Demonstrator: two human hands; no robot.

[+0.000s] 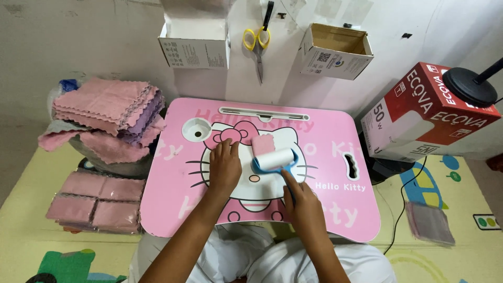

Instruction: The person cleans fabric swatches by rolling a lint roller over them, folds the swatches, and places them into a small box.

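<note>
My right hand (304,202) grips the blue handle of a lint roller (274,159) with a white roll, index finger stretched along the handle. The roll rests on a small pink cloth (263,143) lying on a pink lap table (325,209) printed with a cartoon cat. My left hand (225,166) lies flat on the table top just left of the cloth, fingers together, holding nothing.
A heap of pink and purple cloths (107,110) sits at the left over a bowl, with packed pink cloths (94,202) below. Yellow-handled scissors (257,43) and two cardboard boxes (335,51) hang on the wall. A red and white box (424,115) and a folded cloth (428,222) lie right.
</note>
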